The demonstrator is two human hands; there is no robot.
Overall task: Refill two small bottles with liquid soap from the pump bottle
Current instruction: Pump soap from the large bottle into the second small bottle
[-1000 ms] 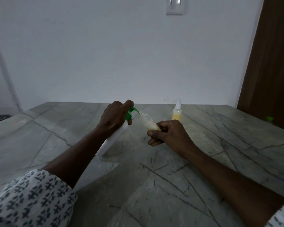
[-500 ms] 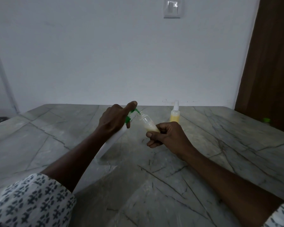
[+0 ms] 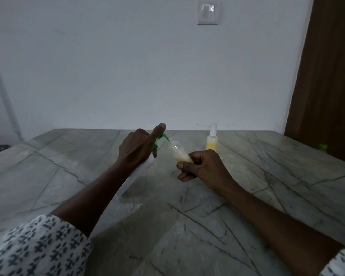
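Leftmost, a patterned sleeve covers the left forearm, and the left hand is closed around the neck of a white pump bottle, which leans from its base on the grey veined worktop up toward the right; most of the bottle's body is hidden behind that hand and forearm. The index finger is raised above the green pump head, and whether it touches the pump cannot be told. Just right of this hand, the green spout points down at the open mouth of a small clear bottle, which is tilted with its mouth up and to the left, meeting or nearly meeting the spout tip. Pale yellow liquid soap fills the lower part of this bottle; its upper part looks clear. The right hand grips the lower end of the small clear bottle, thumb in front and fingers curled beneath, held above the worktop. Behind the right hand and slightly to its right, apart from it, a second small bottle stands upright on the worktop with a white spray top and yellow liquid inside. Farther right of that hand, near the brown door, a small green object sits at the worktop's edge, too small to identify.
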